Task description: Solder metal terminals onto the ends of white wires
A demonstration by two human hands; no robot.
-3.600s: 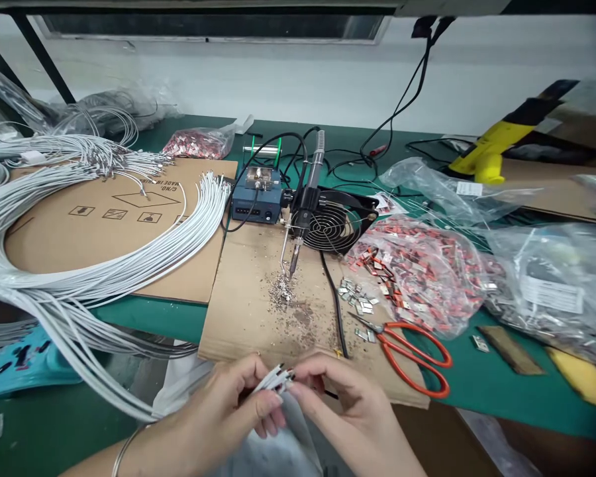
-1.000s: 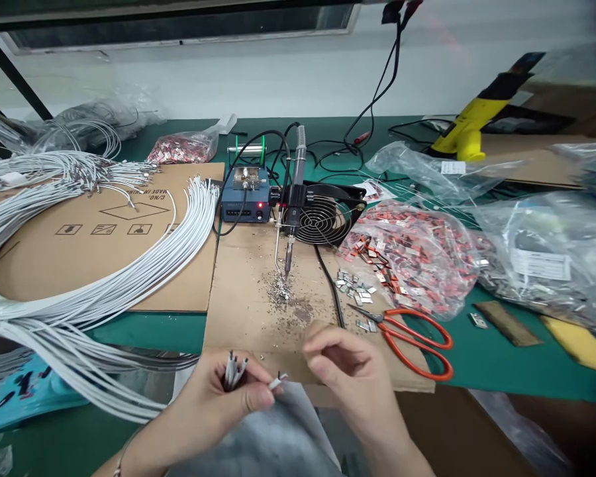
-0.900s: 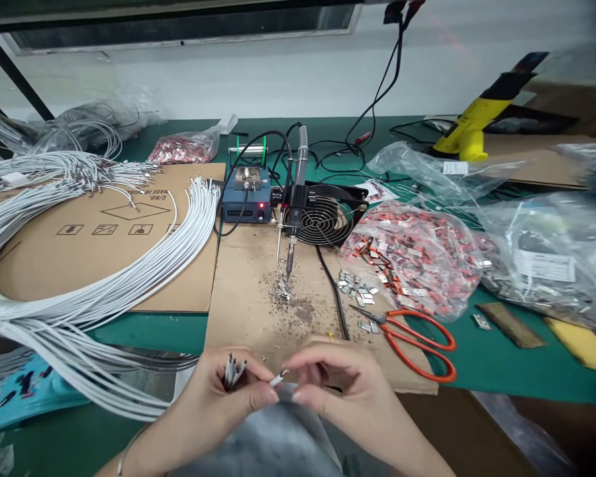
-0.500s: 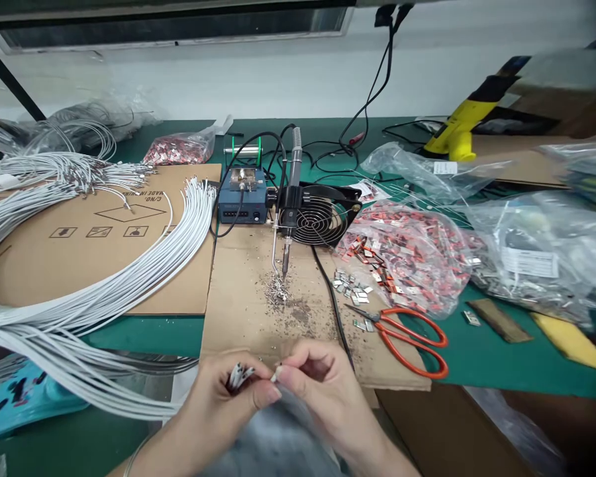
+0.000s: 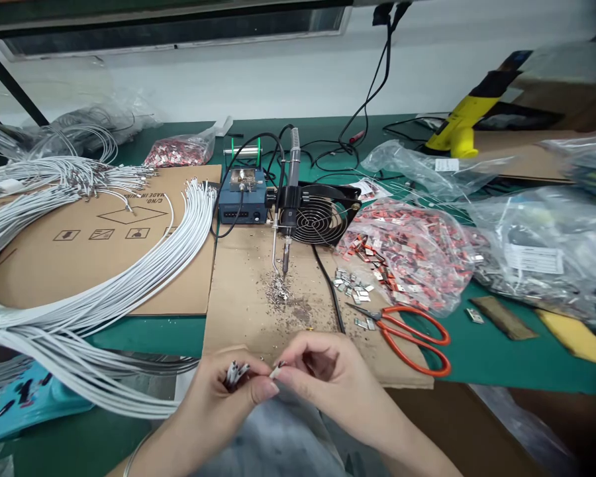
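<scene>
My left hand (image 5: pixel 233 387) is closed round several white cables (image 5: pixel 236 375), whose cut ends with dark tips poke out between thumb and fingers. Close beside it, my right hand (image 5: pixel 322 374) pinches the end of one white cable (image 5: pixel 277 371) between thumb and forefinger. The two thumbs almost meet at this cable end. Beyond the hands, a soldering iron (image 5: pixel 287 232) points down in its stand over a heap of solder scraps (image 5: pixel 278 289). Small metal connectors (image 5: pixel 352 286) lie on the cardboard (image 5: pixel 238 298) to the right.
Orange-handled scissors (image 5: pixel 412 334) lie at the cardboard's right edge. A thick bundle of white cables (image 5: pixel 144 285) curves across the left side. Behind stand a blue soldering station (image 5: pixel 242 202), a black fan (image 5: pixel 322 215) and a bag of red connectors (image 5: pixel 412 252). A yellow heat gun (image 5: pixel 457 126) sits back right.
My right hand has turned slightly and its fingers have lifted a little, still pinching the cable end. My left hand stays almost in place with its cables. The view has shifted slightly.
</scene>
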